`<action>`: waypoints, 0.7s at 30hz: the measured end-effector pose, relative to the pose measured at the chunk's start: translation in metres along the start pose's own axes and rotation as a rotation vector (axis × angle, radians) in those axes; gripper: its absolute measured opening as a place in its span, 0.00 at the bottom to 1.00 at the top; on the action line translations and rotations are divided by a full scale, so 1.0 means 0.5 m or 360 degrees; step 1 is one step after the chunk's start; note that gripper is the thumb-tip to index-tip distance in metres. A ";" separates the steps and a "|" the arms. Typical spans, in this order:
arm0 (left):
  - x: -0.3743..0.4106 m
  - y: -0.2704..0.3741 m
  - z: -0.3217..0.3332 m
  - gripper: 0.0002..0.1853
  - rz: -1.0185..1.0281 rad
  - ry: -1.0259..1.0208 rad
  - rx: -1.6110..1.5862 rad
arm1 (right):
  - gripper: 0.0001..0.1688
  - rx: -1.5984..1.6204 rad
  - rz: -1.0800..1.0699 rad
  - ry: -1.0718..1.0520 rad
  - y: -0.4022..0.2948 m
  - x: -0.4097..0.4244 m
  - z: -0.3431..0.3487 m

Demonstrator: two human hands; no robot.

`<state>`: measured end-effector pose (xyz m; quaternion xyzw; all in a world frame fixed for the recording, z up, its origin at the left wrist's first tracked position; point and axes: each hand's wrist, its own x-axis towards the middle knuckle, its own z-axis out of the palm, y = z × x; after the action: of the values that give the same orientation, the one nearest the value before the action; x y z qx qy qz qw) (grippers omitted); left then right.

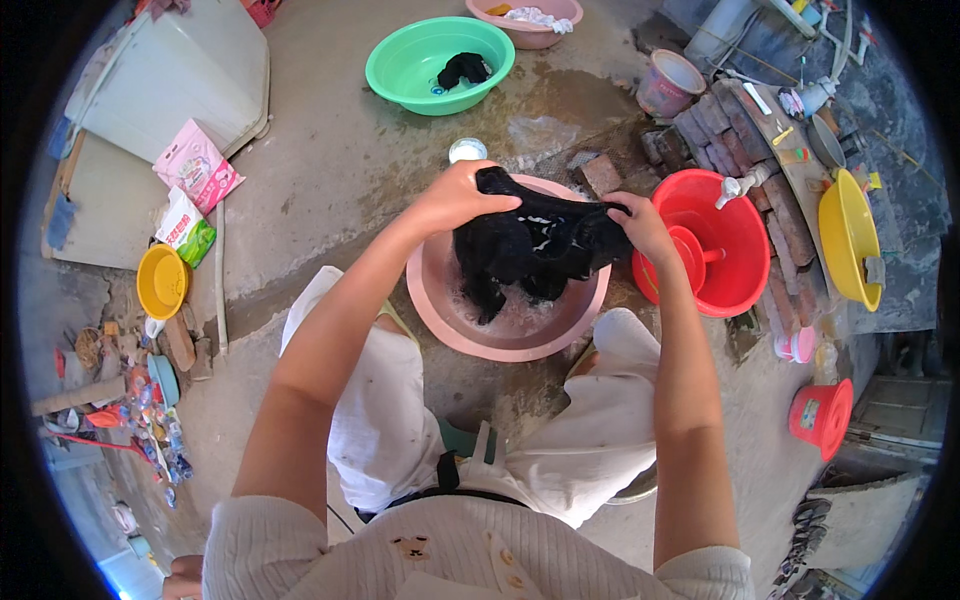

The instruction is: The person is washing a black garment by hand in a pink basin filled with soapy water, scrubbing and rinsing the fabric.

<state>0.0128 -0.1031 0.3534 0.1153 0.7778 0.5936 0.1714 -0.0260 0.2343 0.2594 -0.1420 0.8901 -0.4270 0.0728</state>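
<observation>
My left hand (457, 196) grips one edge of a wet black garment (517, 240), and my right hand (640, 225) pinches its other end. The cloth hangs stretched between both hands above a pink plastic basin (510, 349), its lower parts reaching down to the sudsy water. Part of the basin is hidden by the garment. Just beyond the basin stands a small round container with white contents (468, 150). Close to my right hand is a red bucket (742, 262) with a red dipper (684, 259) inside, under a tap (731, 191).
Farther off lie a green basin (405, 71) with black cloth and a pink basin (525, 34) with light cloth. Bricks (600, 176) and a yellow basin (847, 240) are at right. Powder bags (196, 169) and a small yellow basin (161, 281) stand left.
</observation>
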 end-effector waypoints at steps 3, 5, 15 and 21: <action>0.007 0.010 0.026 0.16 0.0209 0.0005 -0.0040 | 0.27 -0.0012 -0.0055 -0.0032 -0.060 -0.014 0.017; 0.002 0.020 0.030 0.15 0.0218 0.0006 0.0009 | 0.28 -0.0150 -0.0279 -0.0061 -0.148 -0.021 0.023; -0.018 0.077 -0.004 0.17 0.0288 -0.0198 0.0100 | 0.34 -0.1151 -0.0350 -0.0429 -0.148 -0.028 0.098; -0.038 0.081 -0.090 0.16 0.0066 0.0111 -0.0173 | 0.17 -0.0543 -0.0173 -0.0093 -0.017 -0.017 0.030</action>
<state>0.0112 -0.1390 0.4056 0.1012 0.7473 0.6421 0.1379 -0.0124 0.2208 0.2570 -0.2127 0.9380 -0.2689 0.0504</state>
